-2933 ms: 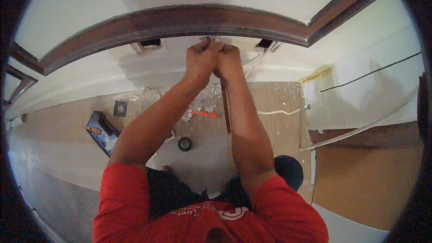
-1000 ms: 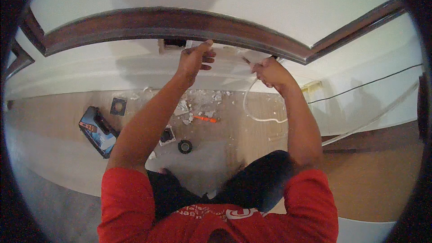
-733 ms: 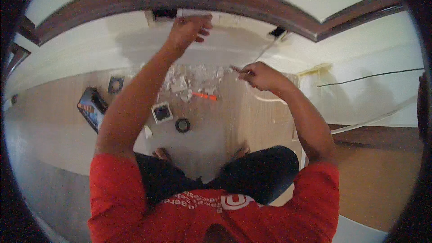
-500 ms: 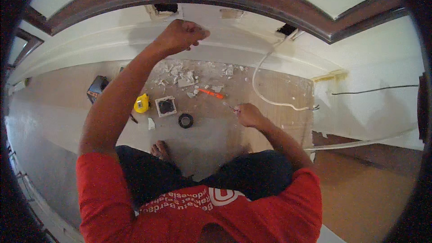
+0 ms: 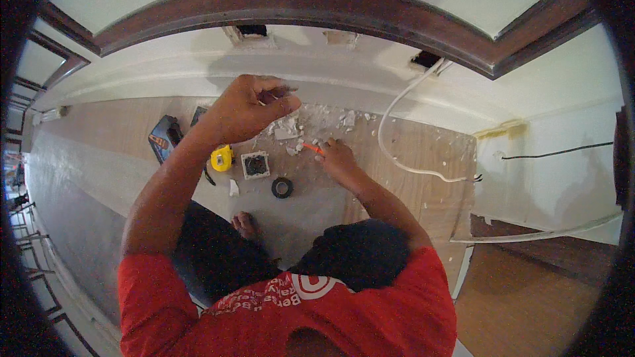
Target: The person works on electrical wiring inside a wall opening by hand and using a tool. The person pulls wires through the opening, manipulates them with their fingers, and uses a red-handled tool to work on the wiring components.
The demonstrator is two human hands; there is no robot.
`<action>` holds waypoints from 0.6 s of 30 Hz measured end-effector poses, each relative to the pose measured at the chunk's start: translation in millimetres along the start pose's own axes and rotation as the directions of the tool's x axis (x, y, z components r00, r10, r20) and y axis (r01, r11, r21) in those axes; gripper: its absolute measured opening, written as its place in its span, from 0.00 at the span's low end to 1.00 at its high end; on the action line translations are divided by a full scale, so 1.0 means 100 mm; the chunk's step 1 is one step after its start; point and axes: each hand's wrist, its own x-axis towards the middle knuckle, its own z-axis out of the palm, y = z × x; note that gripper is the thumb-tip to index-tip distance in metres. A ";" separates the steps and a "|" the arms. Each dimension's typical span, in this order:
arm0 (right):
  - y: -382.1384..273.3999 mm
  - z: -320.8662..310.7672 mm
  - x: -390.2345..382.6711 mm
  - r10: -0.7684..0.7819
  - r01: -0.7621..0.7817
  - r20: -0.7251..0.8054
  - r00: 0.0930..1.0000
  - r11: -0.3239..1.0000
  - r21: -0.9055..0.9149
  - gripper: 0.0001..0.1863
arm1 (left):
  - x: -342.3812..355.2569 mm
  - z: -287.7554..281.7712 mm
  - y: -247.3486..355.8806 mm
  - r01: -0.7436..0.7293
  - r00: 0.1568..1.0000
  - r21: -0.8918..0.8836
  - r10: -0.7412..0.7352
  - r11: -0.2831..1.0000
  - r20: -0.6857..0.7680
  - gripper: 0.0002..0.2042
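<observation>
Right hand at the near end of the orange tool, likely the handiest; tool on floor beside white debris. We cannot tell that grip's closure. Left hand aloft, thumb and fingers parted; we see nothing held.

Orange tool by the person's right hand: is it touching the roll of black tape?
Apart. The head view shows a strip of floor between the orange tool and the black tape roll.
</observation>
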 end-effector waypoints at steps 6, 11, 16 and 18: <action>0.66 0.55 -0.01 0.192 -0.187 -0.045 0.980 0.978 0.093 0.14 | 0.08 0.05 -0.03 -0.035 0.999 0.037 0.036 0.999 -0.013 0.19; 0.00 -0.32 0.07 0.317 -0.188 -0.260 0.912 0.887 0.423 0.12 | -0.19 -0.24 -0.22 0.017 0.999 0.060 -0.015 0.998 -0.041 0.16; -0.33 -1.52 0.16 0.224 -0.059 -0.394 0.891 0.919 0.391 0.13 | -0.16 -0.21 -0.15 -0.024 1.000 -0.059 0.023 0.998 -0.011 0.17; -0.36 -1.77 0.23 0.155 -0.031 -0.437 0.886 0.960 0.279 0.13 | -0.13 -0.15 -0.05 -0.057 0.998 -0.060 0.058 0.997 0.008 0.18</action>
